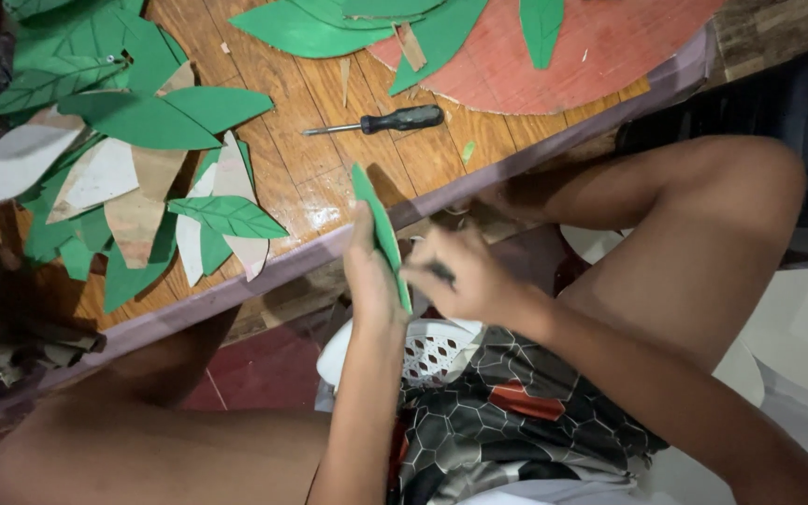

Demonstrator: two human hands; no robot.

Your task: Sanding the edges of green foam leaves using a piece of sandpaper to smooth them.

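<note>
My left hand is gripping a green cardboard leaf edge-on. Just beside it, my right hand is pinching a small dark tool against the leaf.

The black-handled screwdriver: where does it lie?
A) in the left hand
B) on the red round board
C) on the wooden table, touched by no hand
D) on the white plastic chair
C: the black-handled screwdriver lies on the wooden table, apart from both hands, below the red round board.
</note>
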